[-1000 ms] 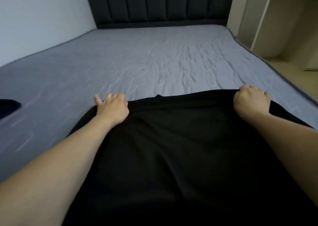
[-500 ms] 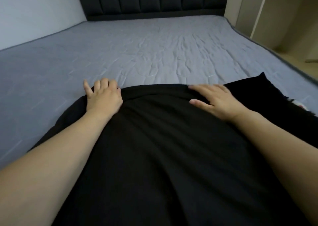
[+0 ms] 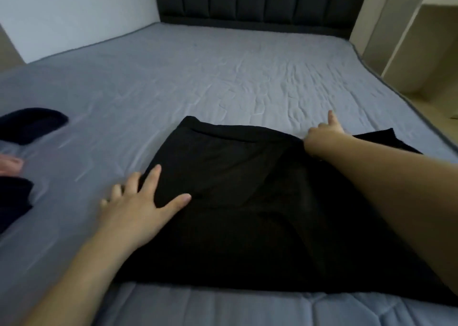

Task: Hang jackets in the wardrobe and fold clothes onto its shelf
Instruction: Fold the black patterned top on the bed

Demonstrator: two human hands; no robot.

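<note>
The black garment (image 3: pixel 247 189) lies spread on the bed (image 3: pixel 198 82), the left hand (image 3: pixel 138 206) pressing its left edge with straight fingers while the right hand (image 3: pixel 322 134) pinches its far right corner; being soft, limp and light, it looks best gripped at corners.

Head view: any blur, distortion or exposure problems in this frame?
Head view: wide-angle bending, the mattress edge curves at right. The black garment is underexposed, folds barely readable. The left hand is fairly sharp; the right hand is softer at its fingertips. A pinkish smear at the left border is blurred beyond telling. Light is soft and dim, no glare.
</note>
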